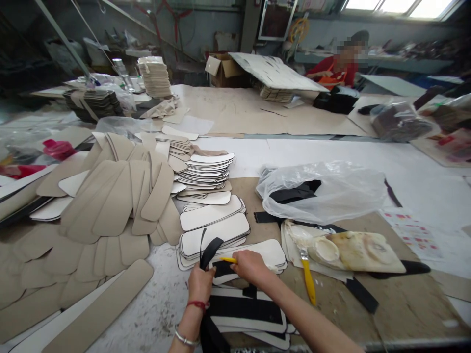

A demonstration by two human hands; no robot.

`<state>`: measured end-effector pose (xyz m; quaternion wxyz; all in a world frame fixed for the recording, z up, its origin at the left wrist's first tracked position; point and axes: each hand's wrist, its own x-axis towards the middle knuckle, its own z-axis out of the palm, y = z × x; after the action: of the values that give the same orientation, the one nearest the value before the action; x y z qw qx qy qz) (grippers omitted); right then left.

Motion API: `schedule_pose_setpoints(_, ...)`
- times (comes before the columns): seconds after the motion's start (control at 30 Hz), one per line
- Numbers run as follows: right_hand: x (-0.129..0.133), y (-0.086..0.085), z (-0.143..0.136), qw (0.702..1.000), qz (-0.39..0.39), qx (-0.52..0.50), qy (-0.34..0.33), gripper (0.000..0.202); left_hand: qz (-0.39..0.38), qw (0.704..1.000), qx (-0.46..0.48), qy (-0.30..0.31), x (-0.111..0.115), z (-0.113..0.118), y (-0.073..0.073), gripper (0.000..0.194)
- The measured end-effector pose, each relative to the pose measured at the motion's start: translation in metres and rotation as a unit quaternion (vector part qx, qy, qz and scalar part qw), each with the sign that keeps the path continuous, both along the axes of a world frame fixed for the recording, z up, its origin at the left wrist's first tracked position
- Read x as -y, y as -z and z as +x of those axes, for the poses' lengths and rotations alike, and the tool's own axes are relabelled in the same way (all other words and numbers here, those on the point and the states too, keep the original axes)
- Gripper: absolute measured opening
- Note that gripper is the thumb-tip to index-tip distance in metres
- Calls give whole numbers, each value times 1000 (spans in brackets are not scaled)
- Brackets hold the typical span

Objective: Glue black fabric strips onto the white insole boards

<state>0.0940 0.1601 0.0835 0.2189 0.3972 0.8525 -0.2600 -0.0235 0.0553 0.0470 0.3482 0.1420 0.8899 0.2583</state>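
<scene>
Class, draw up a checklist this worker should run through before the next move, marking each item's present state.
1. Left hand holds the black strip: ok.
2. Right hand grips the yellow tool: ok.
3. Yellow-handled brush lies apart from both hands: ok.
4. Plastic bag clear of both hands: ok.
5. White pieces squarely stacked: not ok, edges staggered.
6. Adhesive on the strip's underside: cannot tell.

The left hand (201, 282) and right hand (254, 267) are both showing bare. A narrow red bracelet (196, 304) is circling the left wrist, a small dark bit showing at its side. Farther up, a rounded silver bangle (184, 338) is shining on the left forearm (192, 321). The right forearm (309, 314) is showing bare.
</scene>
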Motion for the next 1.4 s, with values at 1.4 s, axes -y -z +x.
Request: schedule_pose_setpoints(1.4, -67, 36, 125, 952, 39, -62, 296, 26, 3, 995, 101, 5, 0, -9, 11, 29)
